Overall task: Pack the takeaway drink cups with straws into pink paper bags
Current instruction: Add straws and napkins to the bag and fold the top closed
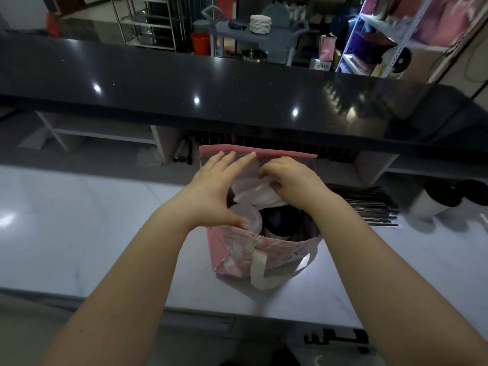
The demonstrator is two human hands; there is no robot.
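A pink paper bag [264,249] with white handles stands open on the white counter. Inside it I see a clear-lidded cup [250,216] on the left and a dark cup [280,223] beside it. My left hand [219,186] lies over the bag's left side, its fingers straight against the far wall and its thumb on the clear lid. My right hand [290,178] has its fingers curled, pinching a white plastic wrapping [253,191] above the cups. No straws show inside the bag.
Wrapped dark straws [369,207] lie in a pile to the right of the bag. A white container with black lids [443,199] stands at the far right. A raised black countertop [237,88] runs behind the bag.
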